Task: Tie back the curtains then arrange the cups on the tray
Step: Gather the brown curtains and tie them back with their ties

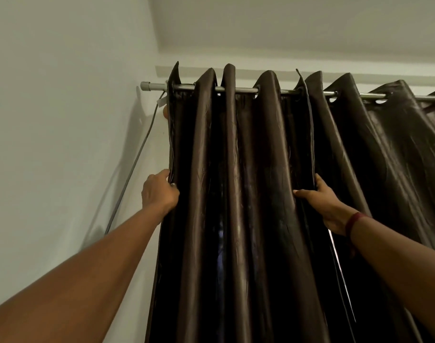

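Head view. A dark brown glossy fabric curtain [268,169] hangs from a slim round silver metal rod [243,89] that runs high along the white painted wall [63,120], just under the white ceiling [285,26]. The rod passes through round eyelets [331,99] near the top hem, so the cloth falls in deep, rounded vertical folds. Ridges catch a soft sheen; the hollows between them are nearly black. Fine creases mark the smooth surface. To the right the folds spread wider and flatter.

The left hand [159,191] grips the curtain's outer left edge beside the wall, back of the hand toward the camera; its fingers [165,173] curl round the hem and their tips are hidden behind the cloth. The right hand [327,204] grips a thin hemmed edge several folds to the right. Its thumb lies across the front of the neighbouring ridge while its fingers [319,180] wrap behind the edge, clamping the cloth between them. Both hands hold at about the same height, well below the rod, with the bunched folds between them.

A dark red thread wristband [352,222] circles the right wrist. A thin grey cable [137,164] slants down the wall from the rod's cylindrical grey end cap [145,85], and a small white tag [162,101] hangs near the top left corner of the cloth.
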